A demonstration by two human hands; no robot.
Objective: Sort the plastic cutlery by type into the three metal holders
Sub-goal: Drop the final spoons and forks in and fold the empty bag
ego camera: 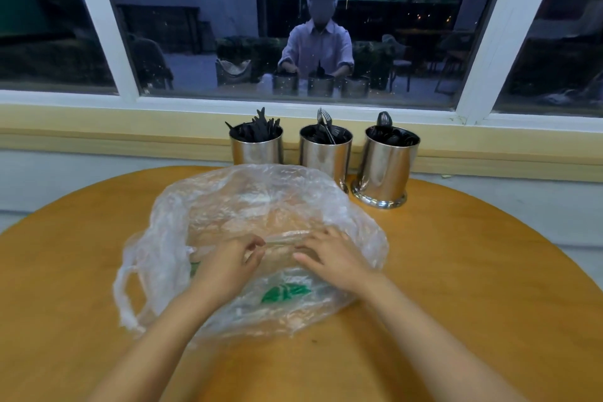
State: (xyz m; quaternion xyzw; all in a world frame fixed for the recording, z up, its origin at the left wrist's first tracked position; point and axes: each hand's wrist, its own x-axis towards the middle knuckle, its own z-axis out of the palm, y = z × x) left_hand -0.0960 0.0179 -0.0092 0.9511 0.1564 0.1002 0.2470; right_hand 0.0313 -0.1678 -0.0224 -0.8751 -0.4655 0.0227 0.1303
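A thin, clear plastic bag is lying crumpled on the round, smooth, orange-brown wooden table. Its film is bunching into soft, glossy folds, and a green print is showing through near the front edge.

Both hands are working on the bag. The left hand is curling its fingers and pinching a ridge of film between thumb and forefinger. The right hand is lying just beside it with its fingers spread and nearly straight, resting flat on the plastic and gripping nothing.

Three shiny, cylindrical metal holders are standing upright in a row at the table's far edge, beyond the bag. The left holder is bristling with black plastic knives. The middle holder is carrying black forks, their tines pointing up. The right holder, with a flared base, is holding black spoons, one rounded bowl standing above the rim. The bag is hiding the bases of the left and middle holders.

Whether any cutlery is lying inside the bag cannot be told.
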